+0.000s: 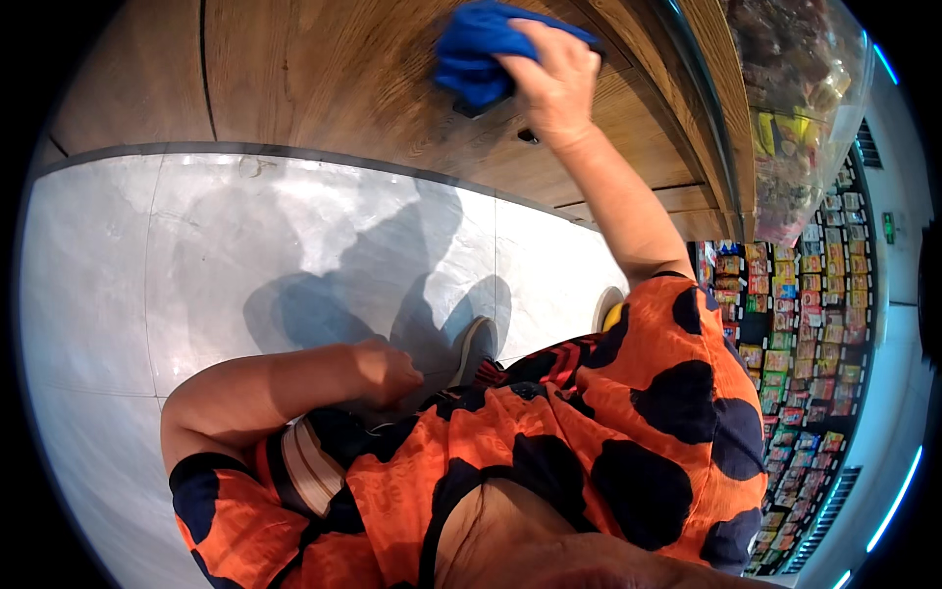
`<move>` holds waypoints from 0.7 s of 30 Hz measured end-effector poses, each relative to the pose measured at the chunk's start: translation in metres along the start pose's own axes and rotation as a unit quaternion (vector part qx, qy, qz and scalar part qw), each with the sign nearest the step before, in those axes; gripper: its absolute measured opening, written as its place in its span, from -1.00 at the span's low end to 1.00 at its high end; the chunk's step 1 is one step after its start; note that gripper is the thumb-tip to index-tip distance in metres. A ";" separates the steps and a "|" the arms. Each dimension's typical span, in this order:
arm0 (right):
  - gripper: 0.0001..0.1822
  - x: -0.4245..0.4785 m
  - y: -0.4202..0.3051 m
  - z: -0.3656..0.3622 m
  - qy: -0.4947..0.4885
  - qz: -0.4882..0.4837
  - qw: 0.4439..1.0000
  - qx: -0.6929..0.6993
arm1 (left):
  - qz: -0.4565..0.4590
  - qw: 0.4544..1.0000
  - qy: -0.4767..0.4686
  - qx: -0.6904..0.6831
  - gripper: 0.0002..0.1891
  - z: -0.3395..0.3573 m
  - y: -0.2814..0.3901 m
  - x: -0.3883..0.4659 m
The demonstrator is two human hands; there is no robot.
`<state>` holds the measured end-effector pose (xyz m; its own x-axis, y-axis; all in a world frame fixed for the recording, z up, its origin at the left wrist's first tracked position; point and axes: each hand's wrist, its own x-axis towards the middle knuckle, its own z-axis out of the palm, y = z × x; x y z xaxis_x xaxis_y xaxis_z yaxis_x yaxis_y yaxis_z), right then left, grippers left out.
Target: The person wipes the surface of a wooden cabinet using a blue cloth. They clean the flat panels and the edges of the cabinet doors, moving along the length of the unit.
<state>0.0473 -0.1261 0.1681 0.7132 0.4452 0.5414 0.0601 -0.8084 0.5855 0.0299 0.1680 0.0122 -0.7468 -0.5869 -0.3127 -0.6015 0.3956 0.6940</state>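
A crumpled blue cloth is bunched in my right hand, its fingers curled over it. The cloth presses on the wood-grain front of a cabinet. Just beside it, small dark fittings sit on the panel, one partly hidden under the cloth. My left hand is low near my body with its fingers curled in. It lies in shadow, its underside is hidden, and no object shows in it.
A dark strip runs along the cabinet's base above a grey tiled floor. A clear container of packaged goods stands at the counter's right. Beyond are shelves of colourful packets. My shoe is on the floor below me.
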 end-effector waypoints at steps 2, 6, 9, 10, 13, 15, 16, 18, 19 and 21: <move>-0.78 -0.026 0.031 -0.018 0.041 -0.009 0.999 -0.002 | -0.001 1.000 0.028 -0.010 -0.61 -0.001 -0.001 -0.003; -0.69 -0.088 0.052 -0.068 0.018 0.168 0.985 -0.028 | 0.015 0.997 0.061 -0.043 -0.61 0.008 -0.011 -0.005; -0.61 -0.122 0.052 -0.060 0.030 0.274 0.957 -0.086 | -0.018 0.998 0.034 -0.041 -0.61 0.009 -0.008 -0.012; -0.61 -0.119 0.049 -0.057 0.060 0.302 0.947 -0.087 | -0.015 0.999 0.025 -0.042 -0.61 0.012 -0.010 -0.009; -0.58 -0.098 0.032 -0.034 0.121 0.374 0.916 -0.086 | -0.017 0.999 0.012 -0.041 -0.61 0.021 -0.011 -0.004; -0.63 -0.070 0.009 -0.016 0.137 0.373 0.916 -0.053 | -0.034 0.998 0.026 -0.042 -0.64 0.022 -0.007 -0.010; -0.64 -0.054 -0.001 -0.012 0.128 0.352 0.926 -0.051 | -0.039 0.998 0.021 -0.042 -0.64 0.022 -0.008 -0.009; -0.64 -0.026 -0.017 0.002 0.122 0.304 0.944 -0.038 | -0.044 0.998 0.014 -0.040 -0.64 0.021 -0.009 -0.006; -0.64 -0.017 -0.026 0.015 0.127 0.281 0.951 -0.022 | -0.046 0.998 0.009 -0.042 -0.64 0.022 -0.009 -0.004; -0.65 -0.006 -0.044 0.028 0.097 0.236 0.967 -0.001 | -0.049 0.998 -0.001 -0.040 -0.63 0.022 -0.007 -0.002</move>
<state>0.0598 -0.1034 0.1224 0.5169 0.0911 0.8512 -0.2419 -0.9382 0.2474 0.0292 0.1815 -0.0064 -0.6857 -0.6187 -0.3835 -0.6477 0.2780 0.7094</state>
